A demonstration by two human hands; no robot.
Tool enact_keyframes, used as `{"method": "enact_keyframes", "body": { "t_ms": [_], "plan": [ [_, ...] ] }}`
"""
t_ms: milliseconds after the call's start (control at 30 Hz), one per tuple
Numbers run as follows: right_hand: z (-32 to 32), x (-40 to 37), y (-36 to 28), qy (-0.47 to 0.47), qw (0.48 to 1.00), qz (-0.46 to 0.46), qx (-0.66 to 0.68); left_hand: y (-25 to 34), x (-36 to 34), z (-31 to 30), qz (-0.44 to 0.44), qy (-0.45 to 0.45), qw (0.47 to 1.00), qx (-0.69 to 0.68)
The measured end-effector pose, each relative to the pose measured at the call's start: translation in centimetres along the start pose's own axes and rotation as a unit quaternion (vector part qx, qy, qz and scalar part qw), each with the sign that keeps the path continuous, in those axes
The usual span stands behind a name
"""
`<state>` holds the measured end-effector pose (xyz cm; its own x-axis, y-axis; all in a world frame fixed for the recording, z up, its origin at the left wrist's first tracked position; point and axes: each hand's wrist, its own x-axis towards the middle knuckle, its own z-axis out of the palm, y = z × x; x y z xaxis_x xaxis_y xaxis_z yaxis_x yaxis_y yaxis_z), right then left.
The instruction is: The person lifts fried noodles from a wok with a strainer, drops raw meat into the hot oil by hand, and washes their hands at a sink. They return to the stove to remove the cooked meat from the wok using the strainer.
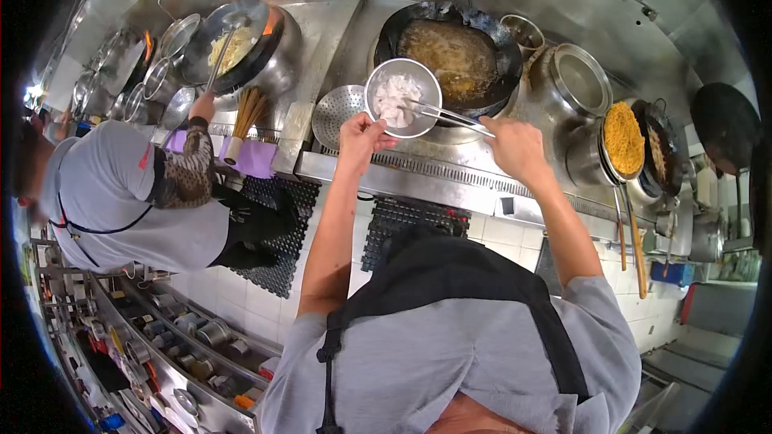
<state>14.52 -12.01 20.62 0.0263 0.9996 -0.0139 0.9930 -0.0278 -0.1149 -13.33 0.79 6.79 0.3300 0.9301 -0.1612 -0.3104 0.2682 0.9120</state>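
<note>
My left hand [366, 141] grips the rim of a metal bowl [434, 80] at its lower left. Pale, whitish coated pieces [394, 98] lie inside the bowl. With my right hand [515, 147] I hold metal tongs [457, 118], whose tips reach into the bowl among the pieces. The bowl is over the near left edge of a large black wok [394, 28], which holds brownish, bubbling liquid [450, 52]. Left of the bowl, a perforated metal strainer [328, 116] rests on the counter, partly behind my left hand.
At the left, a co-worker [137, 193] handles a wok [197, 44] of pale food beside a bamboo brush [248, 116]. A metal pot [579, 80] stands right of my wok. Farther right, a strainer of orange-yellow food [623, 141] rests on another pot, its long handles jutting toward me.
</note>
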Motion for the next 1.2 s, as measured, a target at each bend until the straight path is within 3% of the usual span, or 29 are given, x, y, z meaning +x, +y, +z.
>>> {"method": "enact_keyframes", "body": {
  "t_ms": [333, 433, 567, 667, 767, 867, 1000, 1200],
  "plan": [
    [-5.0, -0.2, 4.4, 0.123, 0.984, 0.073, 0.106, 0.4, -0.9, -0.6, 0.005, 0.042, 0.998, -0.04],
    [-1.5, 2.5, 8.6, 0.093, 0.987, 0.078, 0.101, -0.9, -0.3, -1.0, 0.003, 0.028, 0.999, -0.046],
    [5.0, 7.2, 9.4, -0.008, 0.99, 0.104, 0.1, -1.4, -0.4, -0.7, -0.013, 0.021, 0.998, -0.06],
    [3.8, 5.9, 6.3, 0.059, 0.984, 0.16, 0.04, -1.3, -0.9, -0.2, -0.016, 0.033, 0.997, -0.07],
    [-1.5, 2.3, 3.5, 0.053, 0.991, 0.095, 0.076, -0.5, -1.6, 0.5, -0.003, 0.041, 0.997, -0.061],
    [-1.3, 0.6, 1.5, 0.016, 0.997, -0.005, 0.073, -0.4, -1.5, 0.6, 0.014, 0.034, 0.998, -0.058],
    [1.1, 1.5, 0.6, 0.021, 0.999, -0.024, 0.003, -0.1, -0.6, 0.8, 0.02, 0.022, 0.999, -0.041],
    [-4.1, 0.7, 3.4, 0.102, 0.989, 0.056, 0.087, -0.2, -0.3, 0.1, 0.014, 0.052, 0.997, -0.056]
  ]
}}
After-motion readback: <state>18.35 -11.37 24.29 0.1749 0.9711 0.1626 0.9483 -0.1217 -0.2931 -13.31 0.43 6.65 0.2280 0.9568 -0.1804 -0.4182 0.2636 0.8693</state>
